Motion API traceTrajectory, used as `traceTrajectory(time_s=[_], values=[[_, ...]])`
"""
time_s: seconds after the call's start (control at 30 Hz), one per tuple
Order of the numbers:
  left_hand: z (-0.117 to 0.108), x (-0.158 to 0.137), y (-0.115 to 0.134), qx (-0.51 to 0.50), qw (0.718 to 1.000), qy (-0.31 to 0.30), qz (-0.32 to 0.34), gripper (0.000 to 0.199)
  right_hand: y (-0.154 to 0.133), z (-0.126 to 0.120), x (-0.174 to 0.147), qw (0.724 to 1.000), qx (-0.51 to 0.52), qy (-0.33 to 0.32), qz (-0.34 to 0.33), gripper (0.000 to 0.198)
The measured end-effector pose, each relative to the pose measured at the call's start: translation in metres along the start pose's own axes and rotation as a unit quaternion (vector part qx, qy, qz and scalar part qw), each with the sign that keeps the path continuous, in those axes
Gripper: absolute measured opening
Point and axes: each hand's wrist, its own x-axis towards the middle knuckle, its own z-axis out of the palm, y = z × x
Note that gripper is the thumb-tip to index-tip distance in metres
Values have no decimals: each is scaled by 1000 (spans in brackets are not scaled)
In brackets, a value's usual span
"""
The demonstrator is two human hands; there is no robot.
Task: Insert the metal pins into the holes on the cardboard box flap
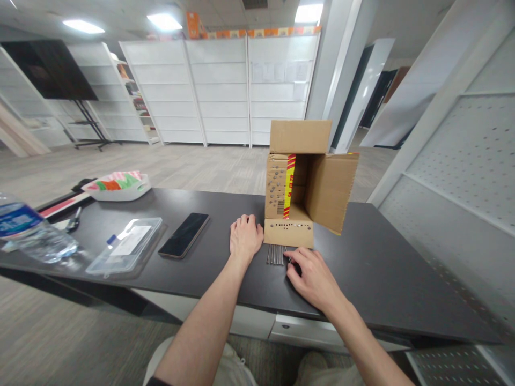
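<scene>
A row of several thin metal nails [274, 254] lies side by side on the dark table, just in front of an open cardboard box [336, 187]. My right hand [311, 276] is at the right end of this row, with index finger and thumb closed around one more nail [286, 249], partly hidden by the fingers. Palm down, my left hand [246, 236] rests on the tabletop beside the box's lower left corner, fingers lying forward and apparently holding nothing. Punched holes and round metal heads dot the box's left flap [275, 185] and bottom flap [288, 234].
Left of my hands are a black phone [184, 236], a clear plastic case [129, 246] with a paper label, and a water bottle [36, 230]. A white basket [118, 187] with colourful contents stands at the far left edge. A perforated white panel [454, 187] rises at the right.
</scene>
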Motion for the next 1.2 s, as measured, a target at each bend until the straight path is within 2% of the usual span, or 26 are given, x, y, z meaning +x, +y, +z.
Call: traceTrajectory(time_s=[0.4,1.2], values=[[0,1,0,5,1000,-10,-3,25,1,-2,0,999,35,4,-33,28],[1,0,-1,-2,1000,4,6,26,2,-2,-1,997,74,2,-35,25]])
